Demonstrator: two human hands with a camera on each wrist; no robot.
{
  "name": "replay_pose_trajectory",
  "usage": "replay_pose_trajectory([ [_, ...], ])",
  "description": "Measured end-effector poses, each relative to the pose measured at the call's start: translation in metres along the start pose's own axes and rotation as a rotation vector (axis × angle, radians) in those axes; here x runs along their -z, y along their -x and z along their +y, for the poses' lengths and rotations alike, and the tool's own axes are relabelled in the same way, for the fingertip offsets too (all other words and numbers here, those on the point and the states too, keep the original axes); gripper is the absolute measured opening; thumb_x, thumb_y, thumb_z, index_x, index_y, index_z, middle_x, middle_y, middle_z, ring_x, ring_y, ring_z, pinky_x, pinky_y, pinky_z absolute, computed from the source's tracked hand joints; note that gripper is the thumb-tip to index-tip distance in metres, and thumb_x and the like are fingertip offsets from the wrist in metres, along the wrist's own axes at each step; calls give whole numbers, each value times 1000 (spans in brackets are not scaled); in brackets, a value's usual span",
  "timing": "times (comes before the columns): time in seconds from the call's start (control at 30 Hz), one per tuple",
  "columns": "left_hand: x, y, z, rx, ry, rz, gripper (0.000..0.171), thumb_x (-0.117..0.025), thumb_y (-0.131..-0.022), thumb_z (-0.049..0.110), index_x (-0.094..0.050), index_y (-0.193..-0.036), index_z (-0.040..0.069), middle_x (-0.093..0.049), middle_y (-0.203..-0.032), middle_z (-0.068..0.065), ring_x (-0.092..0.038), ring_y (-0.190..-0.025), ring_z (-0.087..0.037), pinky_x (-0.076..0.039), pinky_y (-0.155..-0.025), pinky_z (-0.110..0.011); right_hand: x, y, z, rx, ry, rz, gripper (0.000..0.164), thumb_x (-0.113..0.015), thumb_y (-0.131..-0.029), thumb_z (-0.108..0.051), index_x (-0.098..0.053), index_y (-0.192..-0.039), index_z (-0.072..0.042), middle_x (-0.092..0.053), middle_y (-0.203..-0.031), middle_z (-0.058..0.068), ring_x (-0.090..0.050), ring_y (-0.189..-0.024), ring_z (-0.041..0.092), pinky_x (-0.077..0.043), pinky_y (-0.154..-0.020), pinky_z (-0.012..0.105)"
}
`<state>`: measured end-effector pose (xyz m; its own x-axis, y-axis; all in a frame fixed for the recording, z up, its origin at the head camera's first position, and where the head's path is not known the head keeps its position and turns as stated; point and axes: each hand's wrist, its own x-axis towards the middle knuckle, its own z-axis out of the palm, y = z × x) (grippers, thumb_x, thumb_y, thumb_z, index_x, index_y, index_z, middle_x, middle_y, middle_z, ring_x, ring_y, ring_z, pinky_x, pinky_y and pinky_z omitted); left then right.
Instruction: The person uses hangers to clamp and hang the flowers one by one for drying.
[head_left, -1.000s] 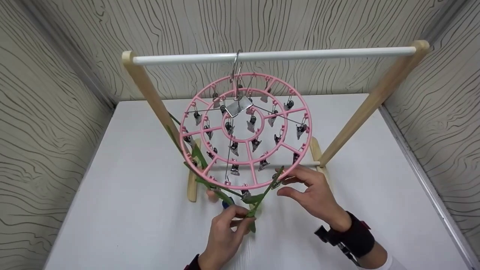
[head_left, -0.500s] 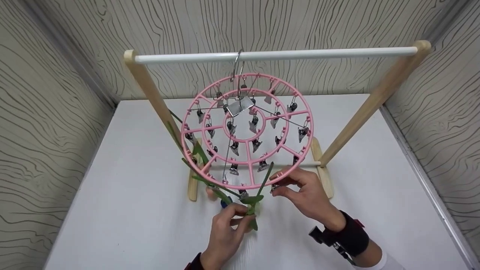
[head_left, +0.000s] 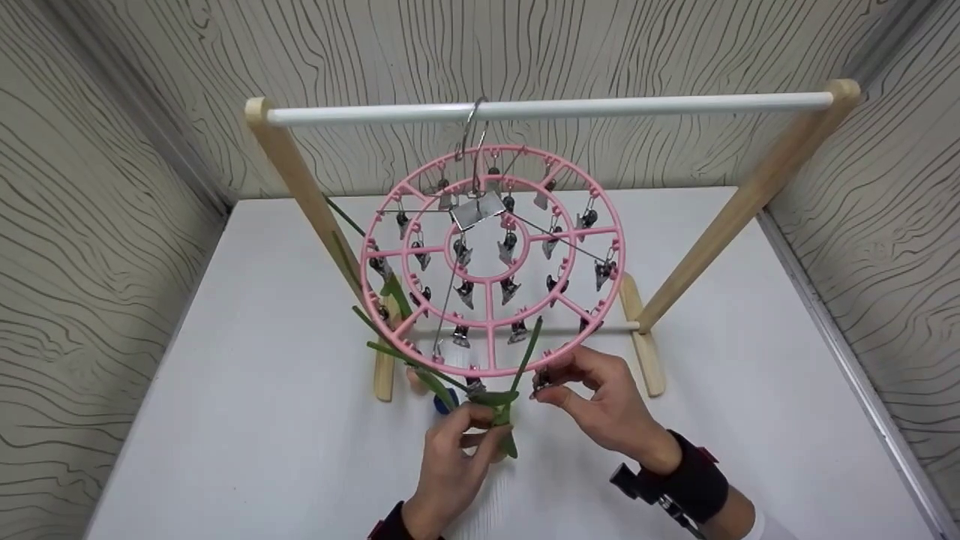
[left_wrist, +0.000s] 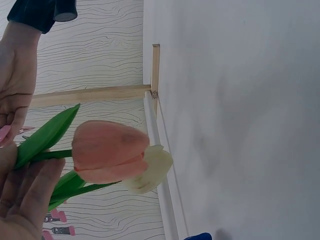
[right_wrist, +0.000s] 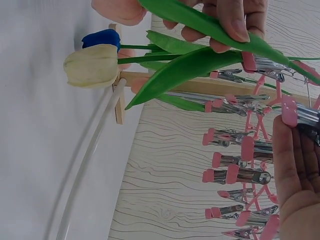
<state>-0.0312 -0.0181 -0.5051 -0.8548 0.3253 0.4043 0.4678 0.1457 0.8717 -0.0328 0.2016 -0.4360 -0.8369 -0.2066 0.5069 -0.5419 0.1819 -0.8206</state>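
In the head view my left hand [head_left: 459, 461] pinches the green stem and leaf of a pink tulip, its stem end [head_left: 529, 349] pointing up by the front rim of the pink round clip hanger [head_left: 491, 371]. The left wrist view shows the pink flower [left_wrist: 111, 151] hanging head down. My right hand [head_left: 611, 401] grips a metal clip [head_left: 540, 381] with pink tips, just right of that stem. A white tulip [right_wrist: 92, 65] and a blue tulip [right_wrist: 102, 39] hang beside it on the hanger, heads down; other stems [head_left: 373, 319] lie along its left side.
The hanger hooks over the white bar [head_left: 637, 103] of a wooden stand, with legs at left [head_left: 300, 180] and right [head_left: 739, 217]. Several clips dangle from its rings. A lower white rod [right_wrist: 97, 142] joins the legs above the white table [head_left: 247, 420].
My right hand has moved left and slightly down, its fingers closing on the clip. The hanger has turned a little, its front rim going left. My left hand still holds the tulip, nearly in place.
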Motion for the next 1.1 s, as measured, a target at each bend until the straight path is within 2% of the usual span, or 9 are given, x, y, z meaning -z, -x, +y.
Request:
replay_pose_trajectory([
  [0.33,-9,0,3,-3,-22,46,17,-76,-94,1,-64,-105,6,-76,-98,-9,-78,-86,-16,-65,-73,-20,-3,2,5,24,-53,11,36,-74,-84,19,-70,-114,-1,-72,-98,15,-75,-91,11,-65,-81,21],
  [0.53,-13,-1,4,-3,-34,63,17,-76,-94,2,-64,-105,6,-76,-98,-9,-78,-86,-18,-66,-73,-20,-3,2,11,53,-78,23,24,-75,-88,11,-68,-110,2,-71,-97,15,-74,-90,13,-64,-82,20],
  [0.77,-15,-2,4,-21,-40,85,18,-77,-93,0,-64,-104,6,-76,-97,-8,-78,-85,-14,-65,-72,-19,-7,2,13,53,-120,51,26,-72,-86,19,-67,-106,4,-70,-96,15,-72,-94,4,-63,-83,19],
  [0.9,-15,-3,5,-14,-42,91,19,-77,-92,-1,-64,-104,6,-76,-96,-7,-77,-87,-11,-65,-71,-19,-9,1,13,71,-152,64,20,-72,-88,15,-66,-105,6,-70,-94,16,-73,-93,4,-64,-82,19],
  [1.1,-17,-3,6,-39,-56,100,20,-77,-91,-3,-64,-104,5,-76,-95,-8,-79,-84,-17,-65,-71,-18,-10,1,15,82,-198,81,13,-69,-91,14,-64,-102,8,-69,-92,19,-73,-91,4,-64,-79,21],
])
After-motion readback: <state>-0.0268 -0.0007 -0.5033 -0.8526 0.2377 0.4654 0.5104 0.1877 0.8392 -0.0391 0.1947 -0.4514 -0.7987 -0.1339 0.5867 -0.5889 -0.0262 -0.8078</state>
